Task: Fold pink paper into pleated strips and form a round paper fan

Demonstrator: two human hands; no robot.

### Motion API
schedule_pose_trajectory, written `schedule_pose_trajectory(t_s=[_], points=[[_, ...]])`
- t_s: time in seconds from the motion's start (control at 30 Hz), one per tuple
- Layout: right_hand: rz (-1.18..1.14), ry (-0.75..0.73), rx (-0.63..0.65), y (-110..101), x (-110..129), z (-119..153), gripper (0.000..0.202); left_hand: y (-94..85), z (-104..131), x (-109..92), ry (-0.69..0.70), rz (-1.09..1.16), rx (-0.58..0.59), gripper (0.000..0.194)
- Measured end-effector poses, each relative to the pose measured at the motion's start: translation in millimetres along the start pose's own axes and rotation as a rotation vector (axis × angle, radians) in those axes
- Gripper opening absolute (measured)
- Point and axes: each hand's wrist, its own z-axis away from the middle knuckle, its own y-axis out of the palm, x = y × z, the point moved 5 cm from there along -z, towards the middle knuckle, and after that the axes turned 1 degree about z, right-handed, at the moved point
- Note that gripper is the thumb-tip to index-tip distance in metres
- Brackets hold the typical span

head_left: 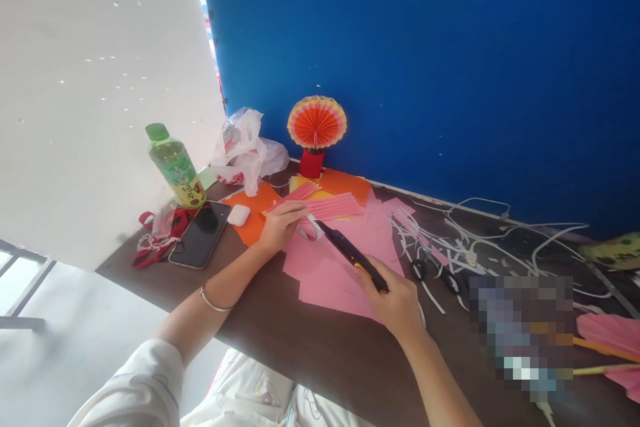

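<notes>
A black utility knife (pixel 345 245) with yellow-orange trim is gripped in my right hand (pixel 397 297), pointing up and to the left. Its tip meets a white loop that looks like a roll of tape (pixel 311 229). My left hand (pixel 281 225) is closed on that loop, though its fingertips are partly hidden. Just behind it lie pleated pink paper strips (pixel 335 207). Flat pink paper sheets (pixel 333 280) spread under both hands. Orange paper (pixel 250 197) sits to the left, with more orange paper (pixel 345 181) at the back.
A round folded-paper fan (pixel 317 121) stands in a red holder (pixel 311 163) by the blue wall. Left are a green-capped bottle (pixel 176 167), a phone (pixel 201 235), a white case (pixel 239 215) and plastic bags (pixel 243 147). Scissors (pixel 451 280), paper scraps and white cables (pixel 487 250) lie right.
</notes>
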Motion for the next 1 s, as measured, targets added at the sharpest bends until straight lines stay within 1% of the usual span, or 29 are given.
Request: schedule_pose_trajectory(t_s=[0.2, 0.4, 0.57, 0.67, 0.77, 1.0], points=[[0.009, -0.032, -0.001, -1, 0, -1, 0.023, 0.0, -1, -3, 0.043, -0.014, 0.003, 0.021], [0.017, -0.085, -0.019, -9, 10, -4, 0.026, 1.5, -1, -3, 0.058, -0.011, 0.039, 0.022], [0.040, -0.128, -0.013, -14, 14, -4, 0.025, 1.9, 1, -4, 0.117, -0.011, 0.039, 0.023], [0.058, -0.148, -0.026, -15, 14, -3, 0.026, 2.2, 1, -3, 0.110, 0.001, 0.048, 0.024], [0.069, -0.144, -0.006, -15, 13, -2, 0.025, 2.7, -1, -3, 0.099, 0.024, 0.064, 0.025], [0.067, -0.150, 0.005, -15, 16, -3, 0.025, 3.2, -1, 0, 0.040, 0.069, 0.041, 0.022]])
